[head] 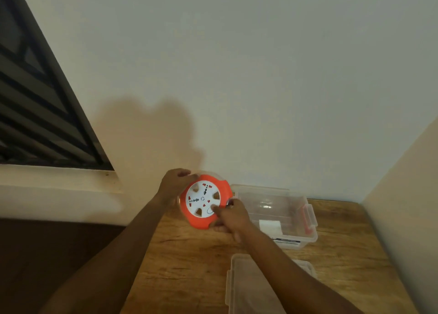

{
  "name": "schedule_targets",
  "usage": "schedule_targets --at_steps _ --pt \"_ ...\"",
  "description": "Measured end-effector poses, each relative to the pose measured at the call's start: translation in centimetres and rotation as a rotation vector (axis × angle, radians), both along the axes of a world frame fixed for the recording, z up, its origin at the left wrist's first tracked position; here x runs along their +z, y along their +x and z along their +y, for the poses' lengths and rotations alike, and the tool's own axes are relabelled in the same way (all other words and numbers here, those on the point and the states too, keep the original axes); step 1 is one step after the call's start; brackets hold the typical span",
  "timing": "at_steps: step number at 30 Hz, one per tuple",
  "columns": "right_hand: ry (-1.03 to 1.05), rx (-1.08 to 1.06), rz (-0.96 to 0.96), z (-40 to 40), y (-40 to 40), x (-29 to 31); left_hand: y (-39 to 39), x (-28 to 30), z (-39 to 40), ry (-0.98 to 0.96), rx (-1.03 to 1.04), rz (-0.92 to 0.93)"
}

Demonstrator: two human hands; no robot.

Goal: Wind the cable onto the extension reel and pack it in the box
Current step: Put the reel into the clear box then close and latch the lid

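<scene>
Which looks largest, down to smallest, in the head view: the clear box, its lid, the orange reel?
1. Clear box
2. Lid, partly cut off and nearer the camera, so its rank against the box is unsure
3. Orange reel

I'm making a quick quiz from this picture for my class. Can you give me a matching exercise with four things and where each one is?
Things:
1. reel
2. box
3. lid
4. window

Places:
A. flat on the table, nearest the camera
B. upper left, set in the wall
C. held between both hands
D. open on the table by the wall, right of the reel

Pairs: 1-C, 2-D, 3-A, 4-B. The left hand grips the reel's upper rim; the right hand holds its lower right edge.
</scene>
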State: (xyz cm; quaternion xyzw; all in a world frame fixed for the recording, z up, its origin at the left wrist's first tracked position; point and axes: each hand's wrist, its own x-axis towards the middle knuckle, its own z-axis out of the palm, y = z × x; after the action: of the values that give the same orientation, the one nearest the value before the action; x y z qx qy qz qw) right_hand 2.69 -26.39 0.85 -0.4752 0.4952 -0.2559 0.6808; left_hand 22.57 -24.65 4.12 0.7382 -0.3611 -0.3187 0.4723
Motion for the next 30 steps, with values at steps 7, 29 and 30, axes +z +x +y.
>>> schedule_targets --at_steps 7,29,30 --pt "-0.078 -0.126 0.004 -4.6 -8.0 3.0 -7.0 3.5 -4.3 0.000 -0.223 -0.145" --pt "-0.688 0.493 1.164 -10.2 -16.9 -2.1 -20.2 -7.8 -5.3 0.226 -0.163 0.209" --pt "-0.698 0.492 1.181 -10.1 -16.7 -2.6 -20.2 -8.2 -5.1 0.232 -0.156 0.226"
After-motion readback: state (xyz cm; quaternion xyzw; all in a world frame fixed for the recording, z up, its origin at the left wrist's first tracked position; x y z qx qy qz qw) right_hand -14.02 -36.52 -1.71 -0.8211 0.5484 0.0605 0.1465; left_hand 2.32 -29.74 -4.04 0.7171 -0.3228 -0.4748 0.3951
